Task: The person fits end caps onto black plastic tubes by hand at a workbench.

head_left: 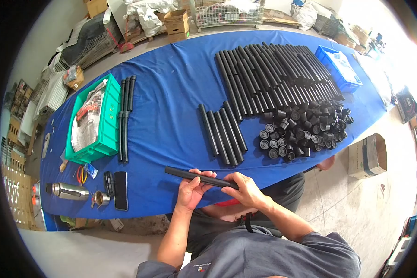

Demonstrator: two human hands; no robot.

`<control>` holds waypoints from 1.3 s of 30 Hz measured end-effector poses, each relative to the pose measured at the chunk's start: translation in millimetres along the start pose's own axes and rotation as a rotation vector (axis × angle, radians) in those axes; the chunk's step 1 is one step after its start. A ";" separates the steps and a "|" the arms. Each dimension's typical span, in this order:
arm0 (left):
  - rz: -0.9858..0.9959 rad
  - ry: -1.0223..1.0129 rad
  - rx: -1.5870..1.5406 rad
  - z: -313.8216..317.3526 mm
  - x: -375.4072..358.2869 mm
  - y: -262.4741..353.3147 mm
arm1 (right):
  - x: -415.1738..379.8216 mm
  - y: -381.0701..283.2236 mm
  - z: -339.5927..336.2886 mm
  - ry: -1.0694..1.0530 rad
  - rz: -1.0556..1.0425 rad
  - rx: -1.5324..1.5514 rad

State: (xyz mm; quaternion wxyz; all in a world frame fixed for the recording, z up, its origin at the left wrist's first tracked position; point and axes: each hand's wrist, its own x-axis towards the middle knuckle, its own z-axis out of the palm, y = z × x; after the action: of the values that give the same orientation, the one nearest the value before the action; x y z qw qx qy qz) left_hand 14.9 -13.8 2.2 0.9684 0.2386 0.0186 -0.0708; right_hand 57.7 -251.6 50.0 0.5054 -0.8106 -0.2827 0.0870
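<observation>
Here we are at lower centre of the frame, and the black tube [178, 172] is up in both hands, sloping gently down to the right above the near edge of the blue-covered worktop [171, 92]. The left hand [193, 191] has its grip clamped on the middle stretch, thumb in front, fingers behind. Over on the right, the right hand [246, 191] is clamped too, thumb and fingers closing about the right end; that tip is mostly covered, so whether a cap sits on it I can't fairly say.

Just above the hands, a small row of loose tubes [223, 136] lies side by side on the cloth. Upper right of centre, it's the big stack of tubes [273, 76], layered and slanting, and right below it a heap of black caps [306, 132] spills about, some showing ringed ends. Further right, a blue crate [350, 87]!

Swing to the left: a green crate [107, 127] holds pale, crumpled material, with more dark tubes [125, 116] along its right side. Lower left, a dark phone [121, 191] lies flat, a metal flask [70, 191] on its side, a metal cup [100, 198] between them.
</observation>
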 end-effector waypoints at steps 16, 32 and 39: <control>0.247 -0.115 1.831 67.5 -14.9 24.4 | 11.0 21.5 -0.6 0.021 0.074 0.142; 0.590 0.301 2.255 23.7 47.9 155.3 | 4.4 44.7 -1.7 0.005 0.176 0.807; 0.188 0.949 2.526 -41.6 95.9 242.0 | 4.8 46.3 -1.6 -0.004 0.164 0.745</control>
State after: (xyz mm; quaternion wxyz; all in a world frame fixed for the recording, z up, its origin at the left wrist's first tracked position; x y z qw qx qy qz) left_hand 145.1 205.3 69.8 -0.0092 0.9600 0.2550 0.1151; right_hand 79.5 -265.5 11.1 0.7563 -0.5910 -0.1667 0.2259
